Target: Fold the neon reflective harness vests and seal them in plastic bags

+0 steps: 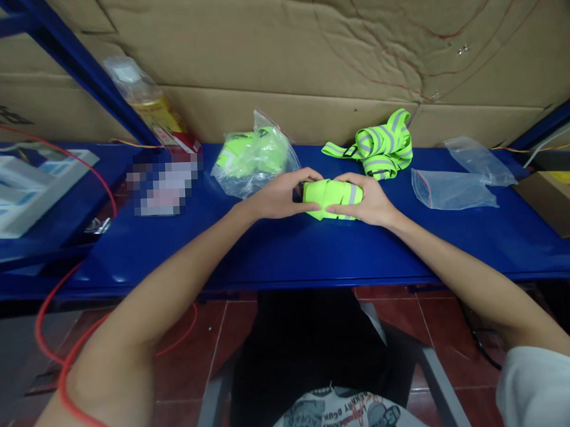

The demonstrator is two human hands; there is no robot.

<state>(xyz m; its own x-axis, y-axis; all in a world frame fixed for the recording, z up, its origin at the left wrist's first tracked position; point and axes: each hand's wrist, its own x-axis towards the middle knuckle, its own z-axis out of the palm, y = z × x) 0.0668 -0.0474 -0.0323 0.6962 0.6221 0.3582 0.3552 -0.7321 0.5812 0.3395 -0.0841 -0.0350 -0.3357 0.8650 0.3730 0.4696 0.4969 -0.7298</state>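
Between my two hands, just over the blue table (268,257), is a folded bundle of neon-yellow reflective strap (328,192) with grey stripes. My left hand (284,195) grips its left end, thumb in front and fingers behind. On the other end my right hand (369,201) is closed in the same way. Behind my left hand lies a clear plastic bag (259,158) with more neon-yellow strap in it. A loose heap of reflective strap (385,144) with a black buckle sits behind my right hand.
Two clear zip bags (455,189) lie at the right, beside a cardboard box (553,204). At the back left stands a yellow-red bottle (155,112). White trays (36,185) are at far left, and a red hose (61,371) loops near my left arm. Cardboard (261,58) lines the back.
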